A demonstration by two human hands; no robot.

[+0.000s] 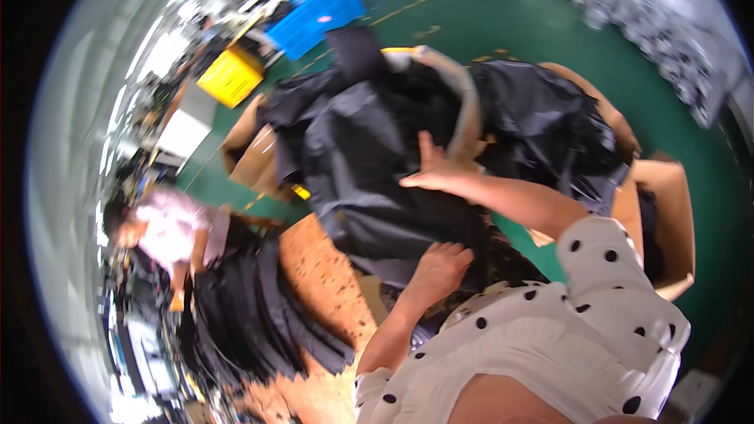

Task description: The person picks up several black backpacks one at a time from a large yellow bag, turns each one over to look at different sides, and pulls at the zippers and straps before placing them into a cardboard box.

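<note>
A large black fabric piece (365,159), with a flap standing up at its far end, is spread in front of me. My left hand (440,271) has its fingers curled over the near edge of this piece. Farther out, my right hand (435,168) lies on or just above the fabric, thumb and fingers spread and nothing gripped. Beneath and behind the piece is an open container with a pale rim (462,88), holding more dark material.
Black plastic sheeting (536,112) covers a cardboard box to the right, beside another open carton (671,218). Dark strips (247,306) hang over an orange-brown surface (324,265) at left, where a person (177,229) works. Blue (318,12) and yellow (231,76) crates stand beyond.
</note>
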